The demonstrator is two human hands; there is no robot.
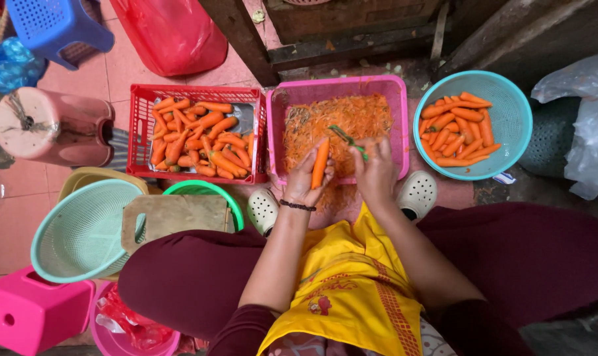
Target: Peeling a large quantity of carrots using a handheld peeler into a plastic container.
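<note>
Seen from above, a seated person in a yellow apron reaches both forearms forward over a pink rectangular basin (404, 125) on the floor. The left hand (303, 181), a dark bracelet at its wrist, is turned palm-up with its fingers (310, 161) curled closed around the lower part of a carrot (320, 163). The carrot stands nearly straight up and down in the view, its long axis running away from the person, the far end pointing toward the basin, above the basin's near edge. The right hand (376, 173) sits just beside it, back of the hand upward, fingers closed on a green-handled peeler (347, 139) that angles up and left toward the carrot's top. Orange peelings (342, 122) fill the basin. To the left, a red crate (141, 142) holds unpeeled carrots; to the right, a teal colander (513, 115) holds peeled ones. Two white clogs (416, 194) rest below the basin.
</note>
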